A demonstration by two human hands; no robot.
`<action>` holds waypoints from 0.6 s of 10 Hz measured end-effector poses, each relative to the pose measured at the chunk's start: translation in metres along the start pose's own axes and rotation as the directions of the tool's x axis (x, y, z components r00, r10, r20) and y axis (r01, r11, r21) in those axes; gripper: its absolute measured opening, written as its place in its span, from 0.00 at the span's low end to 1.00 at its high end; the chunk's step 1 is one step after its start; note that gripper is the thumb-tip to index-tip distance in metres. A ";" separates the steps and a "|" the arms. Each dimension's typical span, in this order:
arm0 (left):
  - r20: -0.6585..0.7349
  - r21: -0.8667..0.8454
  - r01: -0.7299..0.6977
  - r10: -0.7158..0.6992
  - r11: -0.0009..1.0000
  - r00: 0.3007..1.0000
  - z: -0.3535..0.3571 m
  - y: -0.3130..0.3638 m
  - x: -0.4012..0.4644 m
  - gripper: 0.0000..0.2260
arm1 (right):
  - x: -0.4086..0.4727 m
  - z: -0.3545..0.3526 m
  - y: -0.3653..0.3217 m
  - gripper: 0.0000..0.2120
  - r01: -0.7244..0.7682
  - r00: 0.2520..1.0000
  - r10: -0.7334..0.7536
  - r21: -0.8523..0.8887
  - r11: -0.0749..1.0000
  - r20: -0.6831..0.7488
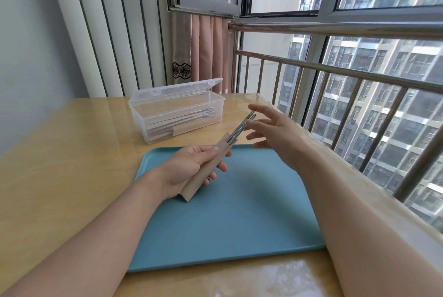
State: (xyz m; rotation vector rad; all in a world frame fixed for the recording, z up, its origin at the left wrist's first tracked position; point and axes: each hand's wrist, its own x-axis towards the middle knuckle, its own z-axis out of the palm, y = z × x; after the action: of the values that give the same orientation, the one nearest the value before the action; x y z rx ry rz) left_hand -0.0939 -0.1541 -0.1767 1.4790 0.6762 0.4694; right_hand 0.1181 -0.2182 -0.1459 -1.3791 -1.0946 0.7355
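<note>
My left hand (189, 169) grips a brown paper sleeve (206, 169) above the blue tray (239, 224). A pair of metal chopsticks (241, 126) sticks out of the sleeve's top end, pointing up and to the right. My right hand (273, 129) hovers beside the chopsticks' upper ends with its fingers spread; whether a fingertip touches them I cannot tell. It holds nothing.
A clear plastic box (177, 114) with its lid up stands on the wooden table (72, 152) behind the tray, holding several more sleeved chopsticks. A metal railing (359, 85) and windows run along the right side. A curtain (208, 52) hangs in the corner.
</note>
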 end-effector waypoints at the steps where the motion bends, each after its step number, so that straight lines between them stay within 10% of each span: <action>1: 0.003 -0.005 0.002 -0.002 1.000 1.000 0.000 0.000 0.001 0.14 | -0.002 0.002 0.000 0.17 -0.007 1.000 0.008 -0.023 1.000 0.013; 6: -0.005 -0.002 -0.016 0.016 1.000 1.000 0.001 -0.002 0.004 0.12 | 0.000 -0.003 -0.002 0.07 -0.161 0.987 0.146 0.286 0.945 0.072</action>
State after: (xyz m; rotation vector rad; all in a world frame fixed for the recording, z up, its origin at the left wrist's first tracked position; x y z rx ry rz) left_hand -0.0906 -0.1526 -0.1789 1.4828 0.6688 0.4860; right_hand 0.1207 -0.2199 -0.1438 -1.2062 -0.8819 1.0078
